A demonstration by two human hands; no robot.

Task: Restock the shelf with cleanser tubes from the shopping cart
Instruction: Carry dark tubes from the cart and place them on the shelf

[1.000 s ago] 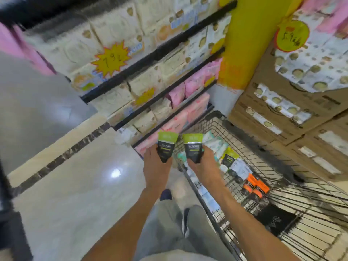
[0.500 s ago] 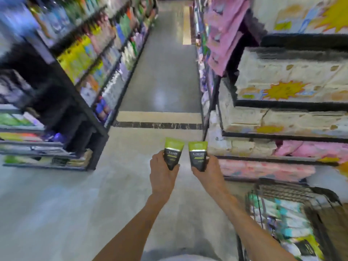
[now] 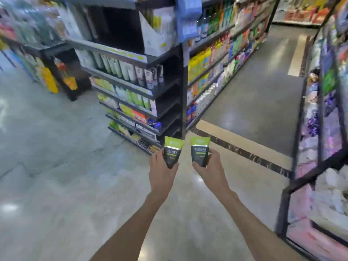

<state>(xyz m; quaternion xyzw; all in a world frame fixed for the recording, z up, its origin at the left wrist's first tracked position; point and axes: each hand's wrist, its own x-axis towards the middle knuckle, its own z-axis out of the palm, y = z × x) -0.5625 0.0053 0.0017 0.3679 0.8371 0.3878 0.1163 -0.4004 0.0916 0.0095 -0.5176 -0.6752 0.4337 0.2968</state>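
Big stretch of shiny grey floor (image 3: 56, 185) fills most of the view, with a tan and dark marble stripe (image 3: 244, 146) cutting across it where the aisle starts. Straight ahead is a black end-cap shelf unit (image 3: 177, 87) with several tiers – rows of upright tubes (image 3: 131, 70) on an upper tier, green and white packs on the tiers below, all a bit blurry. The long aisle shelving (image 3: 222, 59) running back from it is packed with colourful bottles. On the right edge there's another black rack (image 3: 308, 178) holding pink and white soft packs.

Both bare forearms reach out in the middle. The left hand (image 3: 162, 172) is wrapped around the lower end of a cleanser tube (image 3: 172, 151) – thumb on the right side, fingers curled behind it, green crimped end pointing up. The right hand (image 3: 211, 168) grips a second cleanser tube (image 3: 199, 150) the same way, thumb across the bottom front and fingers closed around the back. The two tubes sit side by side, close but not touching, held up in front of the bottom tiers of the end-cap, well short of any shelf.
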